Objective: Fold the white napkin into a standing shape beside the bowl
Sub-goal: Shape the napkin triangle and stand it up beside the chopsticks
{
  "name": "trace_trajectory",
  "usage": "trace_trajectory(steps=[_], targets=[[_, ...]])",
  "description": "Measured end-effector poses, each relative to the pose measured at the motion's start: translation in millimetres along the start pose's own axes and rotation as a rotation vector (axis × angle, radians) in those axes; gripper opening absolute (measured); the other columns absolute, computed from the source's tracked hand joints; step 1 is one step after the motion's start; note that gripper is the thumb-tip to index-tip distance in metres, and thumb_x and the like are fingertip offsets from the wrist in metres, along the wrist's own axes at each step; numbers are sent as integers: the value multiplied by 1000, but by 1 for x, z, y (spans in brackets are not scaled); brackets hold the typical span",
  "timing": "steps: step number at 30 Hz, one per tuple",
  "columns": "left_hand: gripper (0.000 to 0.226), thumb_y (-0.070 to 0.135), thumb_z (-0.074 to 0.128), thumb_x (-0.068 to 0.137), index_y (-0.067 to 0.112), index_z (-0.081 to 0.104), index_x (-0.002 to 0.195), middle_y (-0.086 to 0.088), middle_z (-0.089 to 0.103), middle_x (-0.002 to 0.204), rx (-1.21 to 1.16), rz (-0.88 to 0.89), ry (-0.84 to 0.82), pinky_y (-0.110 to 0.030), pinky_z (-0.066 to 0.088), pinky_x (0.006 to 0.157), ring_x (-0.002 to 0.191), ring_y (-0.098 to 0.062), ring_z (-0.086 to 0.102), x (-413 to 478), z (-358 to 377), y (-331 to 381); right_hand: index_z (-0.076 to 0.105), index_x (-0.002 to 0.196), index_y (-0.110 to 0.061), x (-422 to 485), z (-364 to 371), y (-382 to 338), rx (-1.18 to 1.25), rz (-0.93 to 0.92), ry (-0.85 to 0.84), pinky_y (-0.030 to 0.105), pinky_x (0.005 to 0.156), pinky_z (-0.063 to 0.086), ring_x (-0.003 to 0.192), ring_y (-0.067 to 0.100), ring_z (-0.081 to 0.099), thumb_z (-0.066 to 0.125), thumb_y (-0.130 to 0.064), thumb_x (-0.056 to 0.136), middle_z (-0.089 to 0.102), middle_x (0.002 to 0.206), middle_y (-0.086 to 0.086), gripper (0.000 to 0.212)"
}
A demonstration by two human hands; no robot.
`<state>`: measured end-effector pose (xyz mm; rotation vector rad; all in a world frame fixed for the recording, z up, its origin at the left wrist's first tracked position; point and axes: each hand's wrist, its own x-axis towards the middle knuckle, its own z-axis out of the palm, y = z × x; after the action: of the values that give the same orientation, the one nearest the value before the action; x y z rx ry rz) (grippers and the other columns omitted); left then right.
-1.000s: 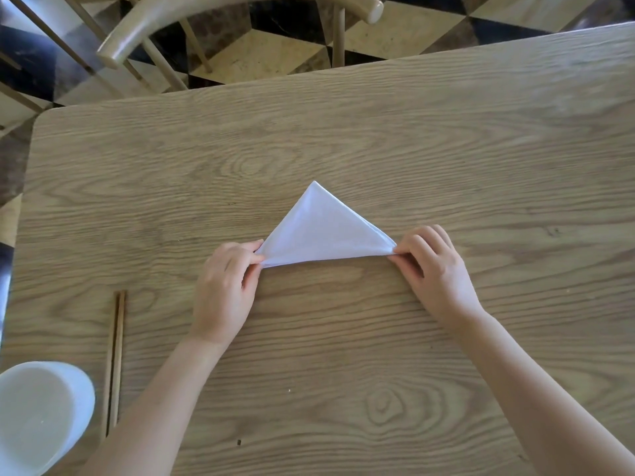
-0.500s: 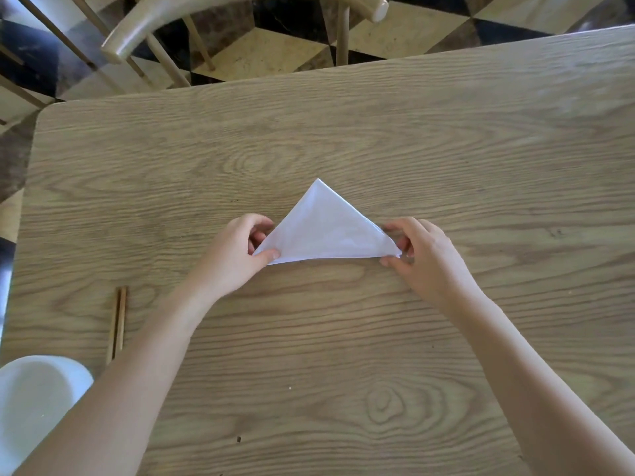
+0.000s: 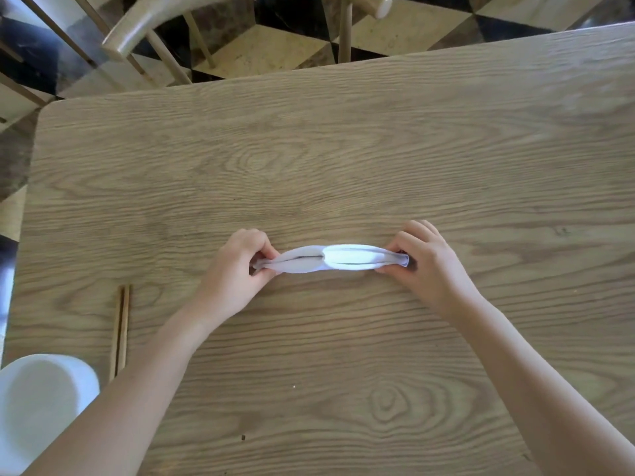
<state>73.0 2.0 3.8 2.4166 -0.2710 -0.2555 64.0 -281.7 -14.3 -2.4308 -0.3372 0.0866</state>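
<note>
The white napkin is folded and held up on edge just above the wooden table, so I see only its narrow top edges with a slit between the layers. My left hand pinches its left corner. Its right corner is pinched by my right hand. The white bowl sits at the near left corner of the table, partly cut off by the frame.
A pair of wooden chopsticks lies on the table just right of the bowl, pointing away from me. A wooden chair stands beyond the far table edge on a checkered floor.
The napkin lay flat as a triangle with both hands at its base corners. Both hands have since gripped those corners and tipped it upright, so only its edge shows.
</note>
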Motion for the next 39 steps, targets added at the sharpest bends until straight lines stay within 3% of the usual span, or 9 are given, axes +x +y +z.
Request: trace_trajectory(steps=[5,8,11,15,17,24,28,34,39], targets=[[26,-2,76,69,13,56,74,17,49,74,28,-3,14,-13,37,64,75,-3,48,1,0,-2,69,83,-15,-10,-10,4,-25,70,57,36,77,40,78,16,40,79,-17,71,51,77,-7,16],[25,-5,75,69,12,57,75,18,49,73,49,22,26,-16,37,63,73,-6,48,0,2,-1,67,98,-18,-14,-19,0,83,95,79,28,86,40,86,16,45,74,-16,75,55,86,-8,24],[24,-5,74,69,11,58,75,17,49,72,51,18,37,-11,38,65,71,-7,48,-2,2,2,68,91,-15,-11,-21,-12,155,20,177,18,81,39,83,14,45,65,-13,78,57,82,-8,13],[23,-8,74,67,6,58,75,19,47,73,50,26,36,-7,36,67,71,-4,46,0,1,4,70,86,-10,-3,-13,-17,66,-73,81,37,78,45,81,22,50,74,-12,77,64,79,2,10],[23,-9,74,67,6,58,76,19,47,74,44,28,30,-8,36,66,71,-3,46,1,1,4,70,87,-12,-3,-14,-11,23,-99,66,39,78,45,81,21,50,75,-18,76,64,82,2,14],[28,-8,72,69,15,56,74,17,51,75,3,11,45,-9,38,66,74,0,49,-1,3,1,60,98,-16,-8,-9,-5,-148,-138,76,24,84,31,89,14,42,74,-23,75,59,92,-1,27],[30,-7,73,70,16,55,73,17,50,73,7,-3,41,-10,38,65,70,-5,49,-1,2,3,63,86,-17,-9,-10,-9,-111,-187,147,26,80,34,82,15,42,66,-23,80,56,86,1,9],[32,-5,74,69,19,53,70,17,49,72,21,-14,35,-8,36,65,73,-2,47,-1,1,6,66,90,-18,2,-7,-15,-50,-143,135,27,78,35,80,17,44,68,-23,78,53,81,-2,13],[27,-6,74,70,14,56,71,13,51,72,11,-9,30,-11,37,65,71,-4,47,-2,2,2,69,80,-16,-5,-3,2,-184,-140,90,27,75,36,79,16,45,68,-27,77,57,73,-1,11]])
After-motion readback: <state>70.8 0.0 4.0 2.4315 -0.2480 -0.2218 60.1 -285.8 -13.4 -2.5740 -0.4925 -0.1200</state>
